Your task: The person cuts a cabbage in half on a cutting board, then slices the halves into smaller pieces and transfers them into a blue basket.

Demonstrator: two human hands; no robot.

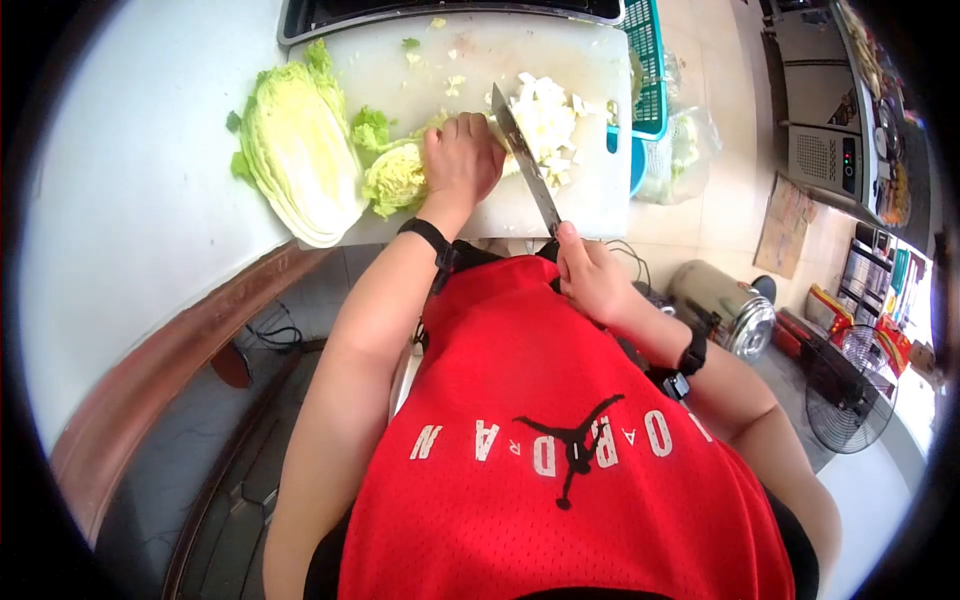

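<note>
My left hand is closed over a piece of napa cabbage lying on the white cutting board. My right hand grips a kitchen knife by its handle, the blade angled up and left beside my left fingers. Chopped white cabbage pieces lie in a heap just right of the blade. A large cut half of napa cabbage rests at the board's left side, pale cut face up. Small leaf scraps are scattered near the board's far edge.
A teal plastic basket stands beyond the board's right edge, near a clear plastic bag with greens. A dark-edged tray borders the far side. On the floor at right are a metal canister and a fan.
</note>
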